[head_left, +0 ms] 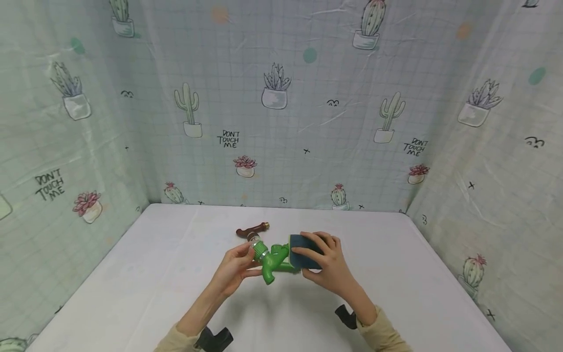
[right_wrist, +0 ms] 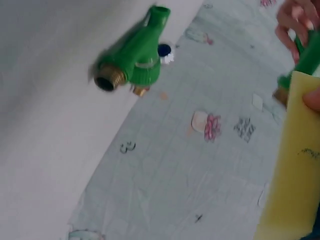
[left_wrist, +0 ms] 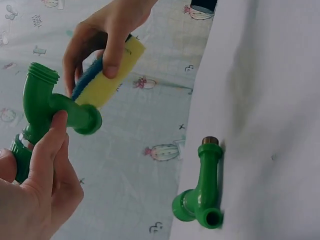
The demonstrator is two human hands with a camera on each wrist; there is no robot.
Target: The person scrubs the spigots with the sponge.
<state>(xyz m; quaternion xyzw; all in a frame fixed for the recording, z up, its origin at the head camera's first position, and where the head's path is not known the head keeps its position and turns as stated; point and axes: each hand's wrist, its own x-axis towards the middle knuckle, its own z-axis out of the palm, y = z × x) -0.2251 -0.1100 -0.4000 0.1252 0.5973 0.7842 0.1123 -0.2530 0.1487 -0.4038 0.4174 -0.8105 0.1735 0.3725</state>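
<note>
My left hand holds a green tap up above the table, its thumb and fingers around the round collar at one end. My right hand grips a sponge, dark blue on one side and yellow on the other. In the left wrist view, the sponge's edge meets the flanged end of the held tap. A second green tap with a brass-coloured thread lies on the table below the hands; the head view mostly hides it.
A brown tap-like piece with a brass end lies on the white table beyond my left hand. A curtain printed with cacti surrounds the table at the back and sides. Dark bands sit at both wrists.
</note>
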